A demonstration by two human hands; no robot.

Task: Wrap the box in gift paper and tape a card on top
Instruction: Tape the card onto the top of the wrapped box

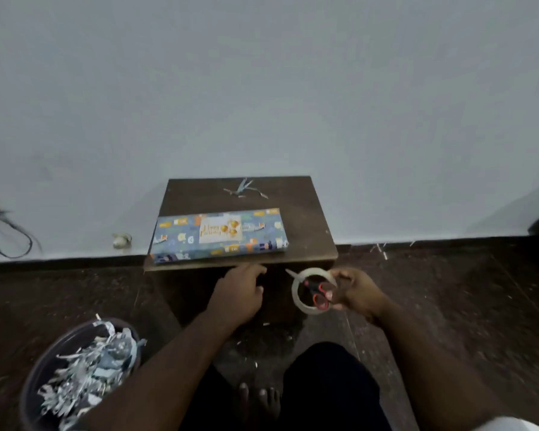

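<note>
With box lying long axis left-right beyond nearer left hand, fingers loose, empty; right hand gripping tape roll, scissors

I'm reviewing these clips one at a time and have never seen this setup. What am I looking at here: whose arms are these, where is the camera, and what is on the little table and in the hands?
There is no machine here. A person wears a wide-angle camera on the head, so the single picture looks forward and down over their own arms.

On the small dark table lies a box already wrapped in blue patterned paper, with a birthday card on its top. A few paper scraps lie behind it.

The right hand has a grip on a roll of clear tape and red-handled scissors together. The left hand holds nothing; its fingers reach toward the table's front edge.

At lower left, on the floor, a bin is full of paper offcuts.
</note>
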